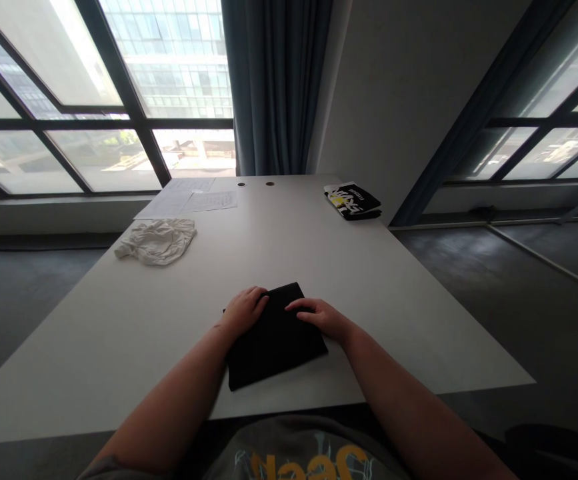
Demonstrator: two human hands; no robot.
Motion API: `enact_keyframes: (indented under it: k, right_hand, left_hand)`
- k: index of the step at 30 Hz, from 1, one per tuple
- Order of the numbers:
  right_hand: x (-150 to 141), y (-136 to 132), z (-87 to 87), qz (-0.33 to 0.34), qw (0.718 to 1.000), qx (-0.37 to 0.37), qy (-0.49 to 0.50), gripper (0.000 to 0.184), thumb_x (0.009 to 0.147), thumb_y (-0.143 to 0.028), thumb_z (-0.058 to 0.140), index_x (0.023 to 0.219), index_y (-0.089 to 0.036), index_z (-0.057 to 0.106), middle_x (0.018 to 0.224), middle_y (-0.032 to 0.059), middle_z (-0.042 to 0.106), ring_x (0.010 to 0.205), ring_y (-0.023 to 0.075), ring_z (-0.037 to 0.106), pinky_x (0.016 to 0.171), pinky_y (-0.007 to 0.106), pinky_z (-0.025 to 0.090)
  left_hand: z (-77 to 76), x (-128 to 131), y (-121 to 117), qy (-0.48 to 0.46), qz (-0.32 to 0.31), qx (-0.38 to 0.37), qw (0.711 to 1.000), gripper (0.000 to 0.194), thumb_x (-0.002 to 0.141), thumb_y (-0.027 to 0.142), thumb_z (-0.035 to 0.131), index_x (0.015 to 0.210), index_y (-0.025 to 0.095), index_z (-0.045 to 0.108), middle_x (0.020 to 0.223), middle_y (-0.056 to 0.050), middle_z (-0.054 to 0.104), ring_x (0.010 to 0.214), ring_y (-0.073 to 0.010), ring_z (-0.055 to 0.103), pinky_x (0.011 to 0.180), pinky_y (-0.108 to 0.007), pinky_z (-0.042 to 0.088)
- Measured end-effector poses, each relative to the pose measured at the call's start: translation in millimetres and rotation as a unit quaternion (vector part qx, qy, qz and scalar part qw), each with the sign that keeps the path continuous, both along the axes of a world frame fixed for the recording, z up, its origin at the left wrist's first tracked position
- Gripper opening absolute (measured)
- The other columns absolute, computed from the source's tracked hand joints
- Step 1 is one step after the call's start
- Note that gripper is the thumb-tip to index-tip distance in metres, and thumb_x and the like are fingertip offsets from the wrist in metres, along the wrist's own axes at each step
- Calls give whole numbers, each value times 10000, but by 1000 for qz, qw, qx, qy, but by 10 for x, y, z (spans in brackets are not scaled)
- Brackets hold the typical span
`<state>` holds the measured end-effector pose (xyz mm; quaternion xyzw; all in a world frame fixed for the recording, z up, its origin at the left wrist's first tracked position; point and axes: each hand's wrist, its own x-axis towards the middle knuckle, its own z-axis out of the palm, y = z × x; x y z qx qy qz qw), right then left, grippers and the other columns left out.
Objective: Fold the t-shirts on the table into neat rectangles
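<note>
So the black folded cloth (276,343) sat at 4 o'clock from the left hand (245,311), 8 from the right hand (323,319); both lay on it, loose, unclenched, equally near.

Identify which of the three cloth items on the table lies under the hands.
The plain black cloth, under the left hand and right hand; the crumpled white cloth and printed black bundle lie untouched, farther off.

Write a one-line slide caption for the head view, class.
Left hand and right hand on a flat black item, with crumpled white cloth farther back on the white table.
</note>
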<state>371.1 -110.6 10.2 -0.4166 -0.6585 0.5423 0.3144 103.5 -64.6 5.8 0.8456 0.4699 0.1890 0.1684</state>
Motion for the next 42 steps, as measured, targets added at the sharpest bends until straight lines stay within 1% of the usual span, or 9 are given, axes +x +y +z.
enact_keyframes:
  k: [3,7,12,21,27,31,36,39,42]
  right_hand:
    - [-18,4,-17,-31,999,-19,2,346,883,-347,650,1197,-235,745,1238,51,732,1166,260,664,1086,451,479]
    - [-39,5,-28,-16,1000,-17,-9,428,856,-311,672,1277,-254,720,1312,48,709,1222,261,649,1128,461,458]
    - [-26,17,-50,-19,999,-39,16,476,840,-287,683,1314,-256,717,1323,52,713,1254,279,643,1159,494,435]
    - [60,21,-54,-28,992,-113,58,559,814,-340,739,1365,-261,689,1297,58,728,1213,294,670,1106,488,496]
    - [330,89,95,14,995,-96,-32,547,846,-344,701,1388,-280,671,1370,45,690,1229,280,658,1103,452,487]
    - [561,263,502,62,982,-28,-173,534,841,-315,670,1374,-284,687,1343,26,707,1248,277,639,1121,426,451]
    - [773,591,1357,134,937,37,-320,501,832,-271,647,1321,-342,726,1285,-22,735,1155,241,682,1043,347,489]
    - [843,825,1867,146,904,61,-398,448,811,-253,688,1242,-343,773,1156,-32,777,1018,220,722,957,315,526]
    - [882,1101,2254,156,862,83,-474,445,804,-183,705,1221,-316,784,1164,-6,772,1020,234,720,930,325,536]
  left_hand:
    - [-1,1,10,5,-2,-9,1000,354,1061,368,371,1200,228,665,1173,-79,731,1116,-256,676,1018,-412,514]
    - [-24,8,20,7,7,-12,1000,374,1065,360,350,1219,240,670,1198,-70,740,1137,-247,678,1027,-399,508]
    - [-13,36,25,60,52,-26,996,359,1066,367,353,1117,258,691,1149,-64,748,1088,-244,689,963,-373,508]
    - [103,57,4,126,136,-47,981,328,1069,351,347,1017,232,648,1117,-79,734,1067,-234,675,926,-343,463]
    - [89,52,10,134,154,-54,978,289,1060,327,369,1025,231,640,1124,-75,729,1071,-222,663,924,-333,453]
    - [20,51,24,130,146,-42,980,267,1049,317,388,1019,223,637,1095,-82,719,1057,-226,660,920,-338,446]
    - [-42,49,19,119,143,-19,982,215,1016,314,445,1010,226,641,1069,-80,709,1025,-230,652,895,-341,438]
    - [-59,59,15,116,132,-9,984,186,994,311,478,1013,225,642,1055,-75,704,1015,-233,640,902,-348,437]
    - [-73,115,-10,127,111,3,986,179,984,311,492,1023,227,645,1066,-80,690,1031,-244,623,927,-370,432]
